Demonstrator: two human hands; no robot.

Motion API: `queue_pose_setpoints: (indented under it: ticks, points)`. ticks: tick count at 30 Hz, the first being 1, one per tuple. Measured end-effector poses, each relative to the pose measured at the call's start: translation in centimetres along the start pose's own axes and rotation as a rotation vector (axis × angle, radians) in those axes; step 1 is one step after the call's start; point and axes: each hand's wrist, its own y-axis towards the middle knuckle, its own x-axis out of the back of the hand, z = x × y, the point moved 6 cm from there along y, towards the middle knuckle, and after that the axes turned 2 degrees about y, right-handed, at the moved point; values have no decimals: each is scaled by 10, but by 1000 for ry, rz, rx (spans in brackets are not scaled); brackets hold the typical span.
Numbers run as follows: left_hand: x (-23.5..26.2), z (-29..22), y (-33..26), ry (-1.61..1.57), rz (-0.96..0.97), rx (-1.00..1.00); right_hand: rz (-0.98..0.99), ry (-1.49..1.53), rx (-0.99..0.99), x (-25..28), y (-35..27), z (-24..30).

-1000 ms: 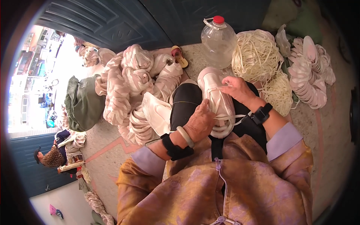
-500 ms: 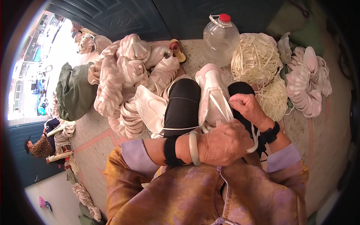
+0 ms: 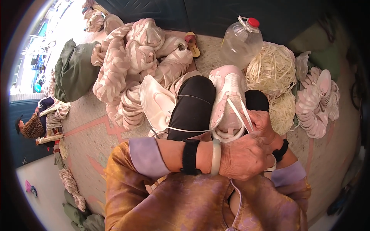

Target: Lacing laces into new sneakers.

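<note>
Both hands work at the pink shoe upper (image 3: 228,101) on the knee: right hand (image 3: 261,122) fingers pinch the white lace (image 3: 236,112), left hand (image 3: 246,156) closes over it. Pull unevenly and the lace could slip free.

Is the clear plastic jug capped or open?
Capped: the clear plastic jug has a red cap seated on its neck. Its fill level cannot be told.

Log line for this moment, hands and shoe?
left hand: crossed over right wrist | right hand: grip on white lace | pink-white shoe upper: on knee | plastic jug: behind
</note>
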Motion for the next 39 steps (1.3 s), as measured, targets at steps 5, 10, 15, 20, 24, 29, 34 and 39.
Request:
queue_pose_setpoints:
  ticks: [5, 10, 15, 20, 24, 29, 34, 39]
  points:
    - [8, 2, 2, -30, -37, 44, 23, 65, -82, 0, 2, 6]
    - [20, 4, 7, -6, -109, -2, -15, -3, -98, -7, 17, 11]
    - [30, 3, -2, 118, -123, -49, 240, 142, -120, -9, 36, 23]
    - [57, 21, -42, 333, 40, 241, 121, 242, -350, 37, -6, -5]
    - [82, 55, -99, 126, 82, 555, 2, 179, -552, 88, -74, -52]
    - [138, 105, -214, -86, -460, 1226, -24, -24, -739, 103, -130, -90]
    - [127, 100, -171, 844, -62, 825, 65, -97, -542, 84, -82, -66]
    - [76, 110, -86, 522, -73, 559, -124, -168, -224, 56, -17, -31]
